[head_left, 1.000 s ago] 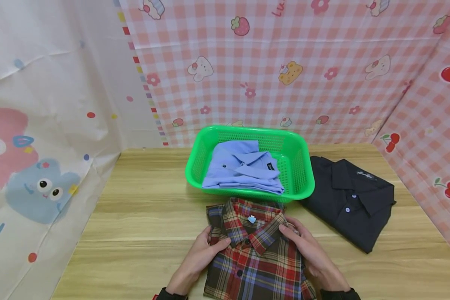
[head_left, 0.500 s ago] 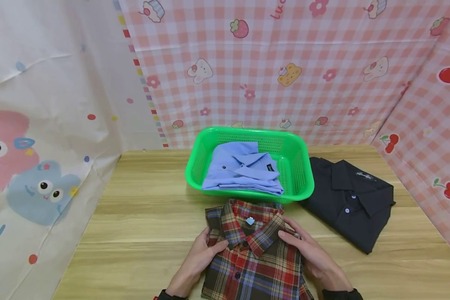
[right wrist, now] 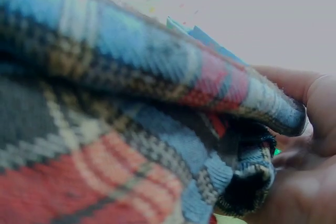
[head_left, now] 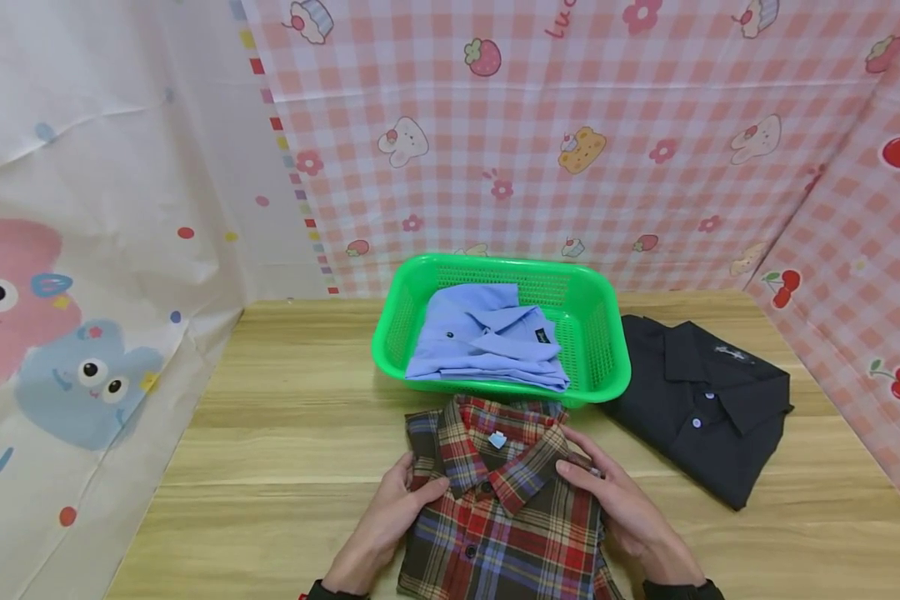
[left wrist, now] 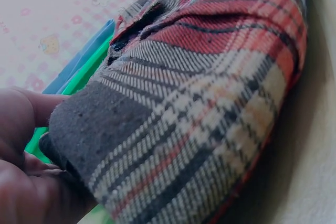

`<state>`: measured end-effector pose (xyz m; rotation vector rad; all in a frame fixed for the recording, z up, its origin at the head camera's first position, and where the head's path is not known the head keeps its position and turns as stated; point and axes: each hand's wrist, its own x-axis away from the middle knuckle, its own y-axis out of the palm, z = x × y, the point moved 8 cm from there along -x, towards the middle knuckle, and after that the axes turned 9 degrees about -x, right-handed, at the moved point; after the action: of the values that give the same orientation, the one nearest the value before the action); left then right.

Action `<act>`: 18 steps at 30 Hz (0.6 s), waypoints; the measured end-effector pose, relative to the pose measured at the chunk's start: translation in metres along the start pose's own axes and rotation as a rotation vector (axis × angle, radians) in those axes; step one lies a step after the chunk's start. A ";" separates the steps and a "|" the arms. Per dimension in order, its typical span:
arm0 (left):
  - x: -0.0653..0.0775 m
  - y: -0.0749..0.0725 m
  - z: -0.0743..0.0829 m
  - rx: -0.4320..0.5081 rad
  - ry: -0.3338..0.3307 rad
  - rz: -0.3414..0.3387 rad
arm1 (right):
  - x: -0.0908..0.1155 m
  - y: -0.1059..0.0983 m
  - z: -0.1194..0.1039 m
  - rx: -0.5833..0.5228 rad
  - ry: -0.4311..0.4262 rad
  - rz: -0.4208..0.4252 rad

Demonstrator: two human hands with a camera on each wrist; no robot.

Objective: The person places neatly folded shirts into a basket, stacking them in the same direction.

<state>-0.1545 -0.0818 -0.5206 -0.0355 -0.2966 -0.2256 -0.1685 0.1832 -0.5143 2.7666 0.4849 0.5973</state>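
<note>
Nudged left: folded red-brown plaid fabric shirt [head_left: 495,542]!
We see left hand [head_left: 386,517] and right hand [head_left: 630,508], fingers gripping its sides.

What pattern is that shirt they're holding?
The shirt is plaid, with red and blue; best in head view.

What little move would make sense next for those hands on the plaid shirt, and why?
I'd probably lift the plaid shirt a little toward the green basket: the left hand and right hand grip its opposite sides, its collar is nearest the basket, and a folded blue shirt lies in it.
</note>
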 end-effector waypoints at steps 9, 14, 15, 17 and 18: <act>0.003 -0.004 0.003 0.034 0.008 -0.011 | -0.001 0.002 -0.001 -0.006 -0.001 0.014; 0.003 -0.005 0.003 0.047 0.005 -0.009 | -0.001 0.004 -0.003 -0.020 -0.017 0.016; 0.004 -0.005 0.004 0.051 0.005 -0.007 | -0.001 0.004 -0.004 -0.027 -0.021 0.017; 0.004 -0.005 0.004 0.058 0.006 -0.006 | -0.001 0.005 -0.005 -0.037 -0.034 0.017; 0.004 -0.005 0.005 0.061 0.008 -0.005 | -0.001 0.005 -0.005 -0.042 -0.040 0.017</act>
<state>-0.1531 -0.0872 -0.5147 0.0260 -0.2954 -0.2218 -0.1700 0.1791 -0.5080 2.7401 0.4351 0.5487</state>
